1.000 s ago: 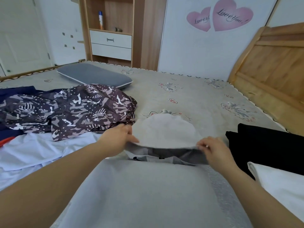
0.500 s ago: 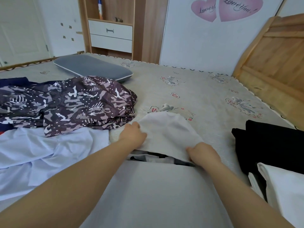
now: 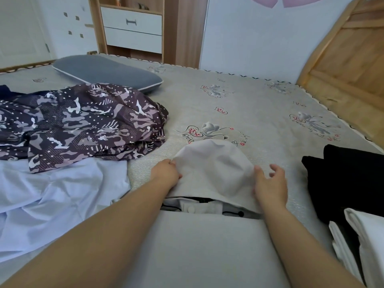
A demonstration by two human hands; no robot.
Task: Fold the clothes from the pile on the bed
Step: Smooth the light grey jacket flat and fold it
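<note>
A light grey hooded garment point(image 3: 199, 248) lies spread flat on the bed in front of me, its pale hood point(image 3: 212, 167) laid out beyond the collar. My left hand point(image 3: 165, 173) pinches the hood's left edge. My right hand point(image 3: 270, 186) rests at the hood's right edge with its fingers spread and relaxed, holding nothing. The collar with a snap button and dark cord shows between my forearms. To the left lies the pile: a camouflage-print garment point(image 3: 83, 123) over a pale blue shirt point(image 3: 52, 196).
Folded black clothing point(image 3: 349, 175) and folded white clothing point(image 3: 365, 246) sit at the right. A grey pillow point(image 3: 108, 72) lies at the far left of the patterned mattress point(image 3: 249, 104). A wooden headboard point(image 3: 342, 57) stands at the right, a drawer cabinet point(image 3: 133, 28) behind.
The lifted hood has been laid down flat on the mattress. My right hand let go of its edge and opened. My left hand slid along the hood's left side.
</note>
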